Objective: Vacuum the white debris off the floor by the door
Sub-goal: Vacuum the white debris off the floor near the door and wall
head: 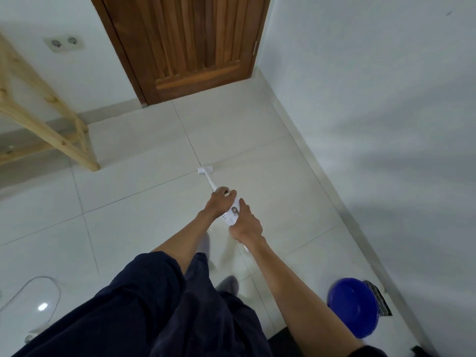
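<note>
A white stick vacuum [231, 213] slants down to the pale tiled floor [154, 202]. Its small T-shaped nozzle [205, 170] rests on a tile joint, well short of the brown wooden door [190, 45]. My left hand [219, 200] grips the tube just above the body. My right hand [246, 224] grips the handle behind the grey button. No white debris stands out on the tiles around the nozzle.
A light wooden frame [46, 117] stands at the left against the wall with a double socket [64, 43]. A white wall [373, 124] runs along the right. A blue bowl [353, 306] on a striped cloth lies at the lower right. A thin cable [51, 287] loops at the lower left.
</note>
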Action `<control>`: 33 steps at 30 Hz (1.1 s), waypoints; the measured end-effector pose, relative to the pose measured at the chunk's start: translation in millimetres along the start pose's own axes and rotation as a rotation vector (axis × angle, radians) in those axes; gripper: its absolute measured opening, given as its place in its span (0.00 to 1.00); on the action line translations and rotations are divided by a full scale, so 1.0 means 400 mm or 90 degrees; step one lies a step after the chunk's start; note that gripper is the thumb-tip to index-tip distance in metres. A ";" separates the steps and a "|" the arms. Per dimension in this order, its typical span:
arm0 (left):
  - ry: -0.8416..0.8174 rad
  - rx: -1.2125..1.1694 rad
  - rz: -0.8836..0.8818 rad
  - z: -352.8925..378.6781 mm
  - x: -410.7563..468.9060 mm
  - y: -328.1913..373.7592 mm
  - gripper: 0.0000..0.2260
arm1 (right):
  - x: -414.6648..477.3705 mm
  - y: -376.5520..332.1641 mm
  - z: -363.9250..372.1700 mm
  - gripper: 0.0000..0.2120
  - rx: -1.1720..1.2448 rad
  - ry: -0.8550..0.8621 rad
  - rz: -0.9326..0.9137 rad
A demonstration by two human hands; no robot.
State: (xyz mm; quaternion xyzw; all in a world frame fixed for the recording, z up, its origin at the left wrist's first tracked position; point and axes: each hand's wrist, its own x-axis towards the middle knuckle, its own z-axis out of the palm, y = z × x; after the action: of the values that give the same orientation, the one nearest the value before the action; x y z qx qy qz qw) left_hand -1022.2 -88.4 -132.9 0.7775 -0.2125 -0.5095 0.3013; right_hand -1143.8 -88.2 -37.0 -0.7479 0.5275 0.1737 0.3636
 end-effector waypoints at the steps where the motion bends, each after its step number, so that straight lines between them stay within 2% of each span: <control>1: 0.000 0.001 0.005 -0.011 0.012 0.009 0.20 | 0.013 -0.012 -0.002 0.37 0.003 -0.001 0.003; 15: -0.036 0.052 0.035 -0.183 0.274 0.154 0.16 | 0.264 -0.199 -0.095 0.38 0.058 0.010 0.063; 22: -0.045 0.063 0.051 -0.201 0.314 0.172 0.15 | 0.302 -0.224 -0.109 0.40 0.055 -0.009 0.097; 26: -0.049 0.075 0.056 -0.181 0.297 0.171 0.08 | 0.287 -0.206 -0.102 0.38 0.057 0.003 0.103; 33: -0.096 0.105 0.039 -0.087 0.223 0.152 0.25 | 0.210 -0.116 -0.084 0.39 0.052 0.016 0.131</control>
State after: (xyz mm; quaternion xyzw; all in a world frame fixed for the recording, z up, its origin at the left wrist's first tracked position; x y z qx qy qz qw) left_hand -956.6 -180.9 -140.0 0.7522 -0.2998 -0.5377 0.2349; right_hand -1073.3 -159.9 -51.8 -0.6769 0.6125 0.1788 0.3671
